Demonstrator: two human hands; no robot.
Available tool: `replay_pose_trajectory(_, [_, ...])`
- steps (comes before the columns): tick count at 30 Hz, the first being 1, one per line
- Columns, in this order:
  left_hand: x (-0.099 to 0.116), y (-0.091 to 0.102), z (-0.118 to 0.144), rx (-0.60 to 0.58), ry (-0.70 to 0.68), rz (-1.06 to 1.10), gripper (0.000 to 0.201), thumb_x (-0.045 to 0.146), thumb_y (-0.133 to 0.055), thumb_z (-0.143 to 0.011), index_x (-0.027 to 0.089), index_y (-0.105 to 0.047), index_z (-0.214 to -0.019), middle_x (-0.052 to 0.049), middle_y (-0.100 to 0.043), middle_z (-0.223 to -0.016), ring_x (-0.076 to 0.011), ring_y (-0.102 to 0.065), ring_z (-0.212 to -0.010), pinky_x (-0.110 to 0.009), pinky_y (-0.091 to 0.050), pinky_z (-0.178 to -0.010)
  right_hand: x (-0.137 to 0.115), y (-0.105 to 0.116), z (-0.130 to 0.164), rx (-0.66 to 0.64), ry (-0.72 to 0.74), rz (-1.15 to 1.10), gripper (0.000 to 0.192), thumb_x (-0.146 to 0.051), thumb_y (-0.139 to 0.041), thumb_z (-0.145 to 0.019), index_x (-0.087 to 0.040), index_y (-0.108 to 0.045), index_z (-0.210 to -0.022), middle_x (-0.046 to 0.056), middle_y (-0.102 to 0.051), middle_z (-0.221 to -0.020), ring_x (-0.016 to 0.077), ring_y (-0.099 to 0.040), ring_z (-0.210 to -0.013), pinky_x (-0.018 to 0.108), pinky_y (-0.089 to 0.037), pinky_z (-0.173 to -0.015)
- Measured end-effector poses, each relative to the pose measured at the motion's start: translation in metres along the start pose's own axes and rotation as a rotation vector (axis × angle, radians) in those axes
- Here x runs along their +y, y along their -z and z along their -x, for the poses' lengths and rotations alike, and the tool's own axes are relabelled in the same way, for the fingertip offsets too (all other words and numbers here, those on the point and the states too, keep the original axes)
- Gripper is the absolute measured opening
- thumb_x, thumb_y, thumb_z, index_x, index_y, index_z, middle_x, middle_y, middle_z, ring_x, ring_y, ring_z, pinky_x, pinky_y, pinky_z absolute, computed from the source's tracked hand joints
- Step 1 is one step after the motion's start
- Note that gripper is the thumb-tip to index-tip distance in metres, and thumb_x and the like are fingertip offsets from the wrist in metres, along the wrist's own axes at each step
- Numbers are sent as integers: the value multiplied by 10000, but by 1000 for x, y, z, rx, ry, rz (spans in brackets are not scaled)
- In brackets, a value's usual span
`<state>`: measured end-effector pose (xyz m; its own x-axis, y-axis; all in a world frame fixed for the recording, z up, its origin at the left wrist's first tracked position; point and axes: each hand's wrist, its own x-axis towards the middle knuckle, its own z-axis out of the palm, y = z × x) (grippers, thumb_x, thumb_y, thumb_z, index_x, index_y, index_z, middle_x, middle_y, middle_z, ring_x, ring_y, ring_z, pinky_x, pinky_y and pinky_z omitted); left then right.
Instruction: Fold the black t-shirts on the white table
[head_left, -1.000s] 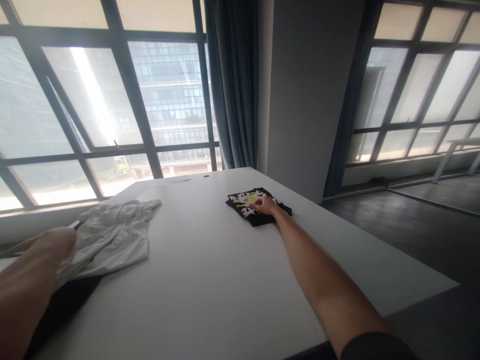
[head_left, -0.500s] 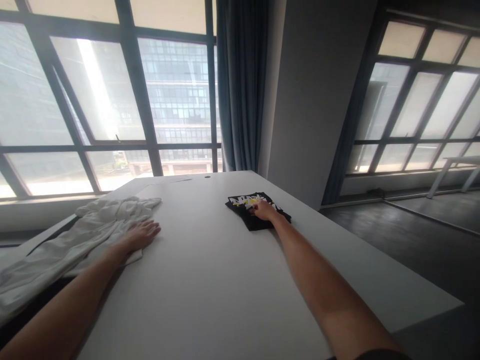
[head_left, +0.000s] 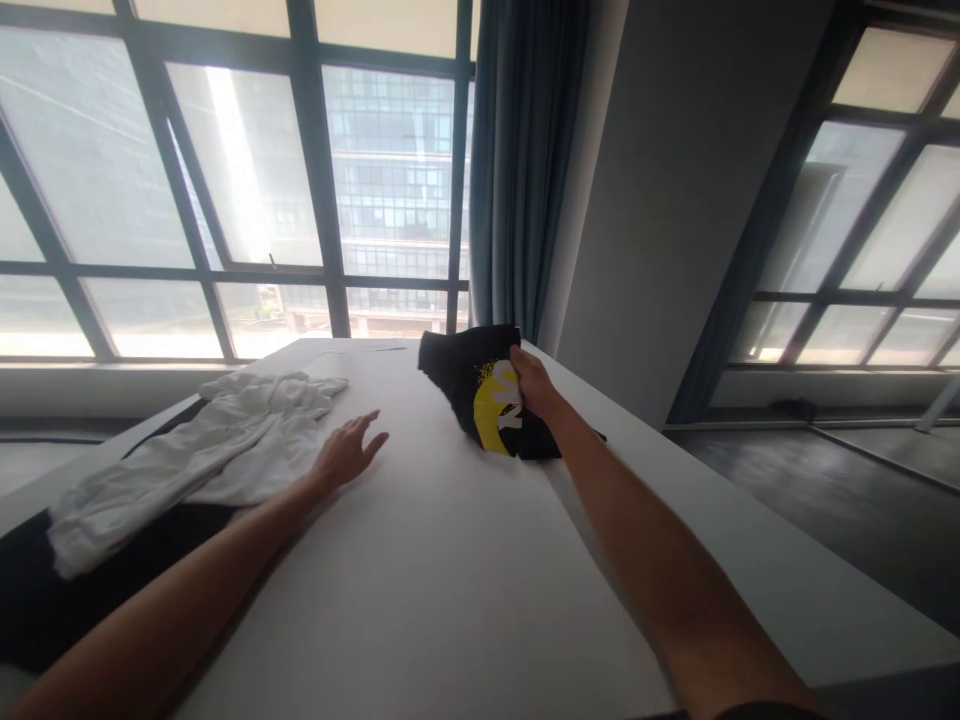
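My right hand (head_left: 538, 385) grips the edge of a folded black garment (head_left: 454, 375), which looks like a T-shirt with a yellow and white print. Part of it is raised off the white table (head_left: 420, 580), while its lower right part stays near the surface. My left hand (head_left: 349, 450) is empty, fingers spread, just above the table. Left of that hand lies a crumpled white garment (head_left: 255, 430), apart from the fingers. Dark cloth (head_left: 150, 570) shows beneath the white garment, partly hidden by my left forearm.
Large windows (head_left: 247, 170) stand beyond the table's far edge. A blue-grey curtain (head_left: 517, 160) hangs beside a grey pillar (head_left: 675, 200). Grey floor (head_left: 795, 440) lies to the right of the table.
My right hand has lifted the black garment from lying flat, so part of it stands up. My left hand has come off the white garment and moved right. The view has turned slightly left.
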<state>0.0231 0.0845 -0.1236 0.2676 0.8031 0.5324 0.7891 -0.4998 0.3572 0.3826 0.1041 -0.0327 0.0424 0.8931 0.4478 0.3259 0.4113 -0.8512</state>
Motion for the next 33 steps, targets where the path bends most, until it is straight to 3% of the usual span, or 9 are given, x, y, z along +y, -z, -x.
replay_pose_trajectory(4, [43, -23, 6, -44, 5, 567, 546, 533, -627, -814, 189, -579, -1236, -131, -724, -1145, -268, -703, -982, -432, -541, -889, -1, -34, 13, -89, -212, -223, 463, -642, -431, -957, -205, -582, -952, 61, -720, -808, 222, -685, -731, 321, -556, -642])
replay_pose_trajectory(9, [57, -28, 11, -217, 107, 871, 306, 481, -657, -786, 182, -596, -758, -53, -682, -687, -184, -659, -588, -339, -545, -599, 21, -55, 25, -57, -451, -14, 237, -385, -548, -956, -161, -593, -1017, 98, -729, -889, 207, -685, -733, 297, -549, -628])
replay_pose_trajectory(12, [57, -24, 11, -241, 220, 1018, 439, 510, -709, -754, 156, -633, -1002, -71, -711, -873, -185, -691, -681, -341, -570, -644, 23, -60, 27, -44, -375, 284, 325, -345, -625, -915, -143, -588, -1167, 148, -709, -1109, 217, -694, -921, 285, -549, -753])
replay_pose_trajectory(15, [58, -23, 11, -229, 293, 1084, 653, 546, -746, -733, 178, -553, -1236, -96, -687, -1037, -172, -689, -730, -316, -568, -622, 10, -64, 30, -223, -168, 500, 368, -422, -649, -902, -138, -643, -1136, 167, -678, -1213, 235, -666, -1045, 285, -521, -855])
replay_pose_trajectory(20, [56, -31, 13, -211, 249, 919, 758, 489, -827, -651, 177, -510, -1265, -11, -648, -842, -106, -576, -550, -235, -446, -469, -8, -77, 43, -711, 10, 535, 495, -495, -847, -673, -201, -701, -1044, 62, -738, -1038, 230, -678, -929, 255, -515, -758])
replay_pose_trajectory(23, [53, -38, 14, -175, 233, 864, 653, 445, -802, -659, 177, -549, -1198, 39, -606, -707, -95, -510, -503, -225, -394, -463, -6, -86, 47, -748, 112, 574, 442, -352, -886, -600, -187, -711, -970, 48, -735, -969, 239, -670, -895, 272, -508, -740])
replay_pose_trajectory(27, [48, -38, 10, 1, 163, 709, 401, 311, -699, -678, 191, -637, -1055, 36, -602, -669, -135, -539, -596, -263, -433, -580, -1, -75, 34, -611, 136, 383, 246, -234, -713, -744, -169, -709, -981, 29, -729, -918, 212, -669, -873, 292, -526, -783])
replay_pose_trajectory(31, [27, -23, -1, 276, 312, 579, 323, 297, -534, -731, 194, -647, -1016, 25, -599, -712, -163, -551, -653, -275, -440, -622, 9, -34, 10, -12, 48, 233, 393, -270, -535, -851, -155, -637, -1213, 94, -721, -1085, 257, -659, -1016, 345, -550, -848])
replay_pose_trajectory(33, [12, -16, -5, 381, 422, 529, 346, 296, -493, -760, 185, -639, -1053, 6, -620, -773, -179, -574, -716, -285, -459, -668, 23, -12, 2, 118, -46, 245, 456, -319, -501, -881, -122, -586, -1284, 165, -703, -1133, 312, -662, -1021, 403, -567, -808])
